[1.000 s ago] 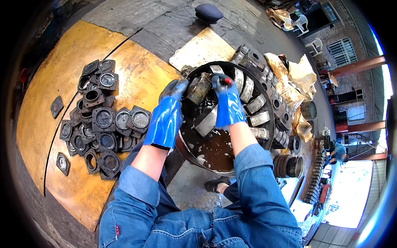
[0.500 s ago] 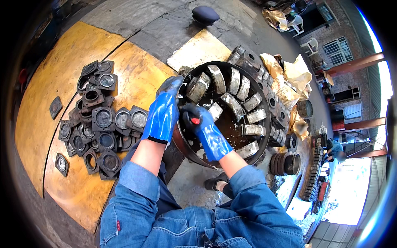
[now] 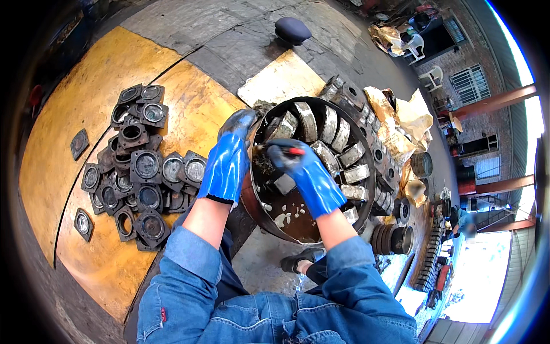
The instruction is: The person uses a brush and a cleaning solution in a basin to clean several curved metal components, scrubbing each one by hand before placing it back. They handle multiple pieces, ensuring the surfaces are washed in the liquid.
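Note:
My right hand, in a blue glove with dark fingers, is closed round a red-handled tool. Its working end is blurred near the left rim. At that rim, my left hand, gloved alike, has its fingers bent over something I cannot make out. Both hands are over a round metal tub. Inside the tub, curved silvery metal blocks stand in a ring along the wall. One more block lies below my right hand. Pale flakes are scattered on the tub's brown bottom.
Left of the tub, dark square plates with round recesses are heaped on yellow boards. Right of it stand rows of dark metal blocks, torn brown paper and ribbed metal rings. A dark round stool stands beyond.
My right hand has moved up and a little right with the tool, which has turned. More of the tub's bottom and its flakes show. My left hand stays at the rim.

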Available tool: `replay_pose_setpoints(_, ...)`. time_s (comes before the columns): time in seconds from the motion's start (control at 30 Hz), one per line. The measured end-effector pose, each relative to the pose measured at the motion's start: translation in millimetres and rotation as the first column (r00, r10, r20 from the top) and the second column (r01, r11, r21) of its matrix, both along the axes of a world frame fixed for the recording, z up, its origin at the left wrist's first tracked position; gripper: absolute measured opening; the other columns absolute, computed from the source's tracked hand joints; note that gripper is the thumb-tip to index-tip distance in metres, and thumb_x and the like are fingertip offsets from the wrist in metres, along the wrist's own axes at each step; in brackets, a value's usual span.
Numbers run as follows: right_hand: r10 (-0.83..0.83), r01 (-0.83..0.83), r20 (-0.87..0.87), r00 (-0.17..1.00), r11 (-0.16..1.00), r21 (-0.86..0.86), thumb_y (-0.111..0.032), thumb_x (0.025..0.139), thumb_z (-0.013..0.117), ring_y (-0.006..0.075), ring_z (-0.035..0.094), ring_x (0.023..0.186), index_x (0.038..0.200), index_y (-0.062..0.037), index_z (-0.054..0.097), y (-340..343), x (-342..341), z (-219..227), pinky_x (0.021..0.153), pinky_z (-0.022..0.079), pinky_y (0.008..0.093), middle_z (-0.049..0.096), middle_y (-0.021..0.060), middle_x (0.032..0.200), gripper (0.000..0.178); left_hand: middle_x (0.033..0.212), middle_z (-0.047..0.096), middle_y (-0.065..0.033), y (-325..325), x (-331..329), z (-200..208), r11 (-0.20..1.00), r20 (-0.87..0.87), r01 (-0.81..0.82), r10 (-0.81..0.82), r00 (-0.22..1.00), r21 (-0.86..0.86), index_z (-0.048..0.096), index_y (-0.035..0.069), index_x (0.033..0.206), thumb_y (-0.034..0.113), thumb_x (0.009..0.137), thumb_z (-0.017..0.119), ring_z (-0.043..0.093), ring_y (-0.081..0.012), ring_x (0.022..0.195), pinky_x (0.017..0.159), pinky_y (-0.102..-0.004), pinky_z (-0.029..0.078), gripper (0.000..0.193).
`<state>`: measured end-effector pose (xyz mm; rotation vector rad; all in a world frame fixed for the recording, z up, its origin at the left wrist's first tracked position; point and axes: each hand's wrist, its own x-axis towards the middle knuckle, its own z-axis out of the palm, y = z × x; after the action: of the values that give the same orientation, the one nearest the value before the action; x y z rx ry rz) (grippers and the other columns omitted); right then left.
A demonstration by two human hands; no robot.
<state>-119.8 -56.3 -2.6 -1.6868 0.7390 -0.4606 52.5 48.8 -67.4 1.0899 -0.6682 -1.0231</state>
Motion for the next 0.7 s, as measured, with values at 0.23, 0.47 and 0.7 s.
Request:
replay_pose_setpoints(0.23,-0.003,0.042,0.092,0.996,0.905,-0.423,-0.008,0.091,0.066,0.0192,0.067,0.088,0.114,-0.0007,0.069,-58.2,2.3,-39.5,0.081,0.055,0.0303,0.071,0.0120,0.098,0.024,0.145,0.051,-0.0102,19.3,7.1,86.9,0.988,-0.091,-0.104,0.114,0.989,0.110,0.049,0.006,0.144,0.033,0.102,0.050,0.047,-0.0233,0.134,0.111,-0.0376,0.037,0.050)
replay_pose_setpoints(0.47,-0.514,0.468,-0.127,0.849,0.841,-0.273,-0.016,0.093,0.066,0.0115,0.061,0.074,0.097,-0.0052,0.073,-158.5,20.1,-77.3,0.065,0.049,0.0292,0.068,0.0009,0.081,0.014,0.145,0.051,-0.0099,3.8,-8.3,94.9,0.992,-0.174,-0.047,0.067,0.982,0.116,0.049,0.005,0.144,0.033,0.102,0.049,0.048,-0.0228,0.134,0.111,-0.0373,0.038,0.050)
replay_pose_setpoints(0.7,-0.395,0.321,0.295,0.870,0.908,0.269,0.009,0.089,0.048,0.0204,0.057,0.066,0.105,0.0074,0.064,-66.6,30.7,-55.2,0.060,0.051,0.0270,0.062,0.0152,0.078,0.023,0.145,0.051,-0.0096,10.8,-2.4,104.8,0.984,-0.165,-0.076,0.102,0.981,0.159,0.049,0.005,0.144,0.033,0.102,0.048,0.048,-0.0223,0.134,0.111,-0.0370,0.038,0.050)
